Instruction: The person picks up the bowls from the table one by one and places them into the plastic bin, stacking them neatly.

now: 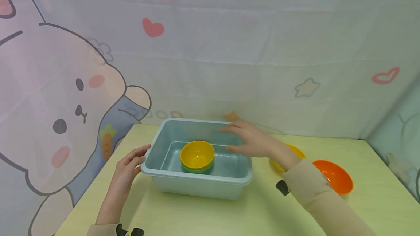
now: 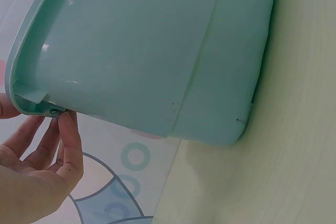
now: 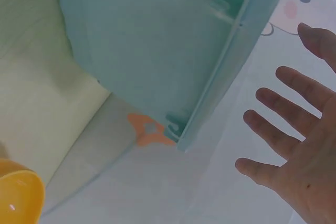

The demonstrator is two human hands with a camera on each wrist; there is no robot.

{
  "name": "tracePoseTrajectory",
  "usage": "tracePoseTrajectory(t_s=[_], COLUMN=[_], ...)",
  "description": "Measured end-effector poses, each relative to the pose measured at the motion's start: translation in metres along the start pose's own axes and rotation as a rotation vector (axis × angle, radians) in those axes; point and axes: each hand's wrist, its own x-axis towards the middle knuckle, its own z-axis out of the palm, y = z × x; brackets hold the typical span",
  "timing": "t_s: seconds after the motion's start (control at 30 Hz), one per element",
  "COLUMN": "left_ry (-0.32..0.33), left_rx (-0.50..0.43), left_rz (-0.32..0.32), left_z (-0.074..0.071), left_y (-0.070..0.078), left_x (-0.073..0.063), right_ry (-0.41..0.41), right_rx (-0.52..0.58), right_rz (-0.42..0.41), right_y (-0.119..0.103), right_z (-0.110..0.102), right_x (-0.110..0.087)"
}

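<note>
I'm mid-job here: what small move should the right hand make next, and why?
I'd probably move the right hand to the loose yellow bowl. That hand is empty above the right end of the basin, where a stacked yellow bowl already sits in a green bowl. The loose one looks nearer than the orange bowl.

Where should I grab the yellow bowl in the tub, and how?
I'd pinch the yellow bowl by the right edge of its rim, coming from above. It opens upward and the tub's walls surround it. The right hand is nearest that edge. Pinch just the yellow rim, because it's stacked on a green bowl.
</note>
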Motion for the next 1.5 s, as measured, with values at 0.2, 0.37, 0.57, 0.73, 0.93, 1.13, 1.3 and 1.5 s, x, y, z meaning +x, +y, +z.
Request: tracePoseTrajectory(t_s=[0.2,0.37,0.57,0.73,0.93,1.13,1.3,1.5], left_ry=[0.000,-0.001,0.001,0.000,-0.001,0.004,0.006,0.004], left_rx=[-0.003,-0.002,-0.009,-0.015,-0.019,-0.012,-0.014,-0.010], left_rz=[0.006,0.010,0.004,0.006,0.001,0.003,0.000,-0.003], left_z=[-0.001,-0.002,-0.002,-0.001,-0.001,-0.001,0.000,0.000], left_y=[-0.001,0.000,-0.001,-0.001,-0.001,0.000,0.001,0.000], left_x=[0.001,0.000,-0.001,-0.001,-0.001,-0.001,-0.001,-0.001], right_ry=[0.046,0.093,0.127,0.154,0.192,0.186,0.194,0.201], right_rx=[0.013,0.042,0.117,0.148,0.145,0.133,0.137,0.122], right_rz=[0.019,0.040,0.092,0.114,0.146,0.176,0.194,0.241], right_y=[0.008,0.013,0.018,0.025,0.037,0.048,0.058,0.070], right_z=[0.002,0.005,0.006,0.012,0.017,0.022,0.028,0.039], right_x=[-0.009,-0.015,-0.024,-0.031,-0.041,-0.050,-0.058,-0.070])
